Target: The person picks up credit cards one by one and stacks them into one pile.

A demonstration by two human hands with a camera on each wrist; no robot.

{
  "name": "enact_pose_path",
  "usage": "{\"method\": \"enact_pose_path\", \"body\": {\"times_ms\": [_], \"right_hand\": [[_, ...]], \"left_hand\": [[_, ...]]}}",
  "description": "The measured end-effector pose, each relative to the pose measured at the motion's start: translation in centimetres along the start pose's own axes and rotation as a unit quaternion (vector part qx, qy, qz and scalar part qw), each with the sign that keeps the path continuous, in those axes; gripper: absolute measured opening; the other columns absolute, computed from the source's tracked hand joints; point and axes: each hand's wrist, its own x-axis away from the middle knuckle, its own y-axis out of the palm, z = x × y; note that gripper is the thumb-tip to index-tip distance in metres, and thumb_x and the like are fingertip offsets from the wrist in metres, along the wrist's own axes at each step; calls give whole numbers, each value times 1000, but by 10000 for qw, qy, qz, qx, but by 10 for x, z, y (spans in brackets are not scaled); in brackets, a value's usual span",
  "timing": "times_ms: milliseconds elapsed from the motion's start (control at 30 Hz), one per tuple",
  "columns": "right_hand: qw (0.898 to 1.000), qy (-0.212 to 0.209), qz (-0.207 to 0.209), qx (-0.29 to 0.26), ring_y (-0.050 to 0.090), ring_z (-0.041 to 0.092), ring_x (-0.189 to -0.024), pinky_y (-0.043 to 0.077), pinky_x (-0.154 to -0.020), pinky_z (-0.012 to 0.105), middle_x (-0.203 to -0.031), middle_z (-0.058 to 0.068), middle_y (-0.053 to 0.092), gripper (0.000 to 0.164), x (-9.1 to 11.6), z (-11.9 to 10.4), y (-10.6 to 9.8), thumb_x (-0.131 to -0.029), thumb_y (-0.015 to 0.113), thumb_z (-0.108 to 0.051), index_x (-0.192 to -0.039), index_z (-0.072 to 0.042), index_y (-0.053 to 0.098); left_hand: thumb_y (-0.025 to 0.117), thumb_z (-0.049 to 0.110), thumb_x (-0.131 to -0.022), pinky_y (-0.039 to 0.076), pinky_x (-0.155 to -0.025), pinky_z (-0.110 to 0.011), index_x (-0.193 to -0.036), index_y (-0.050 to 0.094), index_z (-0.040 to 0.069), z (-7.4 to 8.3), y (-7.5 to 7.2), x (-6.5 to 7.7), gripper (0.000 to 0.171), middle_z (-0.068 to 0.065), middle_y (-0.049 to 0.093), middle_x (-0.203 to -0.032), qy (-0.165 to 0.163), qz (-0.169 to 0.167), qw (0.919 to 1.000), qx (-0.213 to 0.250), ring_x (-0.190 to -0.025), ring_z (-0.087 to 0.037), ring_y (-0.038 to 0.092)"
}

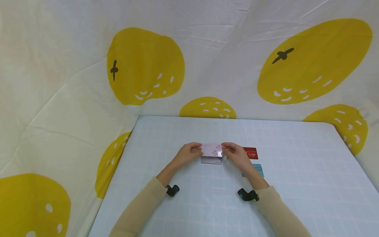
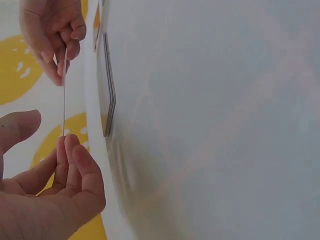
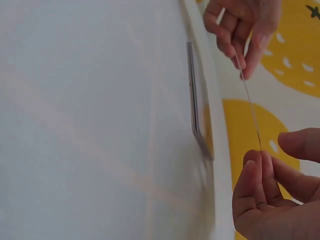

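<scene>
A thin pale pink card with a floral print (image 1: 211, 149) is held up by its two short ends above the table. My left hand (image 1: 186, 154) pinches the left end with its fingertips, and my right hand (image 1: 238, 155) grips the right end. Both wrist views show this card edge-on as a fine line. Below it on the table lies a small stack of cards (image 1: 211, 160), partly covered by the held card in the head view. The left wrist view shows the stack (image 2: 110, 90) from its edge, with layers visible.
To the right of the stack lie a red VIP card (image 1: 252, 153) and a teal card (image 1: 258, 169), each partly hidden by the right hand or arm. A pale checked cloth covers the table (image 1: 302, 184). A white curtain with yellow fruit prints (image 1: 225, 59) hangs behind and at the left.
</scene>
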Motion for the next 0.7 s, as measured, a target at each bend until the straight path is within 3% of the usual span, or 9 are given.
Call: {"method": "enact_pose_path", "body": {"times_ms": [267, 700], "right_hand": [[9999, 36, 43, 119, 61, 27, -104, 55, -81, 30, -119, 12, 66, 34, 11, 5, 5, -100, 62, -15, -132, -8, 62], [9995, 109, -1, 304, 61, 26, -103, 55, -82, 32, -119, 10, 67, 33, 13, 13, 9, -99, 62, -14, -132, -7, 63]], "left_hand": [[71, 21, -92, 51, -93, -37, -130, 63, 4, -7, 9, 10, 43, -6, 69, -117, 14, -41, 9999, -104, -108, -20, 65], [69, 20, -93, 52, -91, -38, -129, 62, 1, -5, 16, 11, 42, -6, 68, -112, -55, -72, 9983, -580, -106, -21, 65]]}}
